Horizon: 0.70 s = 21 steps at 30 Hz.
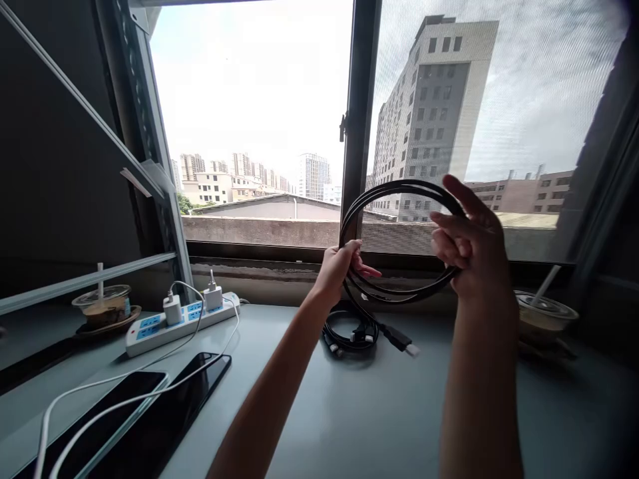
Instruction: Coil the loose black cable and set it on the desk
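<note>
Forearms [482,379]; coiled cable [424,293], plug [397,337] aslant rightward

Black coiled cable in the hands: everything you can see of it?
The glossy black, plastic-looking coiled cable forms several roughly round turns, held upright above the pale blue-grey tabletop. The left hand grips its left side, the right hand its right. One end hangs beneath, carrying a chunky black plug with a pale tip; the other end can't be made out.

A power strip [192,326] holding white chargers [172,310] lies left on the bench [389,412], beyond dark-screened devices [170,419]; a left lidded cup [102,309] and a right lidded cup [544,318] stand far.
</note>
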Each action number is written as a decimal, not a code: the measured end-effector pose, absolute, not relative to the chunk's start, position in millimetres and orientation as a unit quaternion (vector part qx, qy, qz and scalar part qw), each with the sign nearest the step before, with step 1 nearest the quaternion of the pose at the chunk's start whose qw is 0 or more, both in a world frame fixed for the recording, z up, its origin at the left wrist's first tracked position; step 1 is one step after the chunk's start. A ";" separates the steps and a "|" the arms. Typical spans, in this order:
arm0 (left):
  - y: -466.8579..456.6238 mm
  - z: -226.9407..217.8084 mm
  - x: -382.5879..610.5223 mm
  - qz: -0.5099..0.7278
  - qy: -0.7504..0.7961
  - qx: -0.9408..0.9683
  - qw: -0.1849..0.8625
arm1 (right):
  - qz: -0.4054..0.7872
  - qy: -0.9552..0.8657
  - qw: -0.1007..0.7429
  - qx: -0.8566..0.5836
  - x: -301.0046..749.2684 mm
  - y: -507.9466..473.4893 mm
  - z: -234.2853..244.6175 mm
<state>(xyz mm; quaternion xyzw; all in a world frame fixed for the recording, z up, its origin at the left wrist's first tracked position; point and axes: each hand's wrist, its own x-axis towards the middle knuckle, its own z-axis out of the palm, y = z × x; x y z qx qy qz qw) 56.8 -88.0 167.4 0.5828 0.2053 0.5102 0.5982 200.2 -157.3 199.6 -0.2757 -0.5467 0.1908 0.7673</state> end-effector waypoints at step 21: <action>-99.0 150.5 86.7 0.548 0.296 0.612 0.488 | -0.023 -0.500 0.828 -0.253 169.5 -165.5 202.9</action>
